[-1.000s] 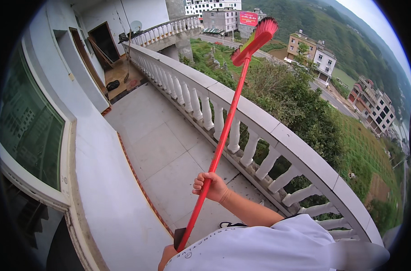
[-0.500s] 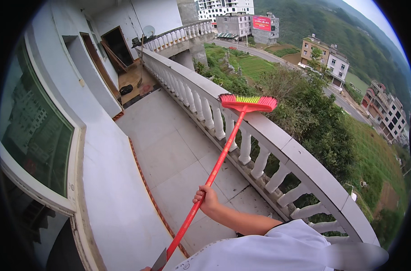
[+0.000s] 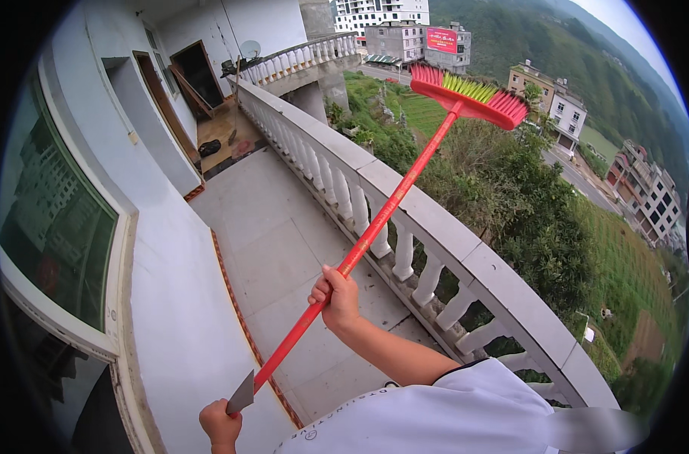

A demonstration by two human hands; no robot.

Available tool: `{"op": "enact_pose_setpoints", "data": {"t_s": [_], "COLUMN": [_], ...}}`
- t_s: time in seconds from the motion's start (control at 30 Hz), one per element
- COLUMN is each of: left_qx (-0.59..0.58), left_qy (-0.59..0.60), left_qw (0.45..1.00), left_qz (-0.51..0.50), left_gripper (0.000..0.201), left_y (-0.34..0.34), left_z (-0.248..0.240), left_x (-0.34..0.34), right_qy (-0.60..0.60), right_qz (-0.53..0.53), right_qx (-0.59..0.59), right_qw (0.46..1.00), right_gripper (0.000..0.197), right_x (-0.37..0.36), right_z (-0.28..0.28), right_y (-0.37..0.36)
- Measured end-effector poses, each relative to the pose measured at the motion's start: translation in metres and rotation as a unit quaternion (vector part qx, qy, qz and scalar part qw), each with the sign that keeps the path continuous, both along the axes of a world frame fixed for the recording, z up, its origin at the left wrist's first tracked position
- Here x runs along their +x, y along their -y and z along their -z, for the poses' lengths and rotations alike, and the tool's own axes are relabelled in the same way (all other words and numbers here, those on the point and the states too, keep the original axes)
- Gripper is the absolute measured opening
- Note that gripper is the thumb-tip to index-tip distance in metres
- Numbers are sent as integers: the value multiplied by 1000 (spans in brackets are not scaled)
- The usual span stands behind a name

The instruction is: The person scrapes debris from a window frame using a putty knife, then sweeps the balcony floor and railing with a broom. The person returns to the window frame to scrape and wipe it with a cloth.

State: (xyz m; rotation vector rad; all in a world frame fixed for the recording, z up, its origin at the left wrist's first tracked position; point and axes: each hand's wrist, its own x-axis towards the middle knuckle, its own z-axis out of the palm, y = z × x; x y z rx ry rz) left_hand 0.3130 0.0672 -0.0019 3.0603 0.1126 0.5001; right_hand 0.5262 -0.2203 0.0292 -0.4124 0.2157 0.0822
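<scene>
Outdoors, a long red-handled broom with red and yellow-green bristles (image 3: 405,181) is being gripped by both hands: the left hand (image 3: 220,424) closed at its lower end, the right hand (image 3: 337,299) wrapped mid-handle, its head being raised beyond the pale stone balustrade (image 3: 435,227) of the tiled balcony floor (image 3: 284,234).

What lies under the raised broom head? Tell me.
Under the broom head, held out past the balustrade, are green bushes and trees. The ground beneath the foliage is hidden.
</scene>
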Motion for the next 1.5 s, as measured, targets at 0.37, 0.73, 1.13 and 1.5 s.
{"op": "enact_pose_setpoints", "data": {"t_s": [0.37,0.73,1.13,1.5], "left_qx": [-55,-19,-22,-87], "left_qy": [-27,-99,-143,-67], "left_qw": [998,995,989,992], "left_qz": [-27,9,6,57], "left_gripper": [17,17,20,20], "left_y": [2,-16,-25,-22], "left_z": [31,56,62,50], "left_x": [-44,-76,-92,-96], "right_qy": [-56,-241,-266,-158], "right_qz": [-38,-25,-40,-71], "right_qx": [3,-31,-53,-22], "right_qw": [998,970,962,985], "right_gripper": [19,16,20,19], "right_x": [-18,-31,-53,-65], "right_z": [30,116,133,104], "right_y": [-17,-32,-32,-37]}}
